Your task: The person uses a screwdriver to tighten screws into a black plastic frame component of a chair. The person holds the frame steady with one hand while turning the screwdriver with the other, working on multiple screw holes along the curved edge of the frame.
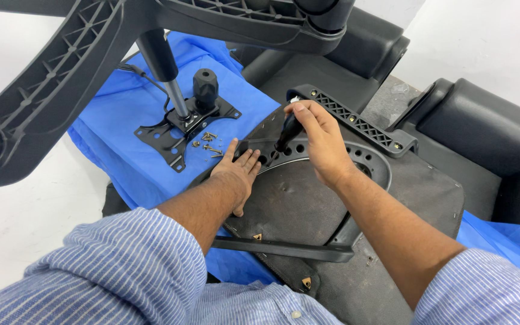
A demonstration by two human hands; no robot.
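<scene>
Right hand: my right hand (pixel 320 141) is closed around a black screwdriver (pixel 288 131), tip down on the armrest bracket (pixel 308 153).
Left hand: my left hand (pixel 236 171) lies open, flat on the seat underside (pixel 308 204).
Screws: loose screws (pixel 210 143) lie left on the blue cloth (pixel 115 144), near the metal plate (pixel 179 123).

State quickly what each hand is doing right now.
Left hand: open, pressed flat on the seat underside.
Right hand: closed around a black screwdriver handle.

No packages, labels, signs or screens in view — none.
</scene>
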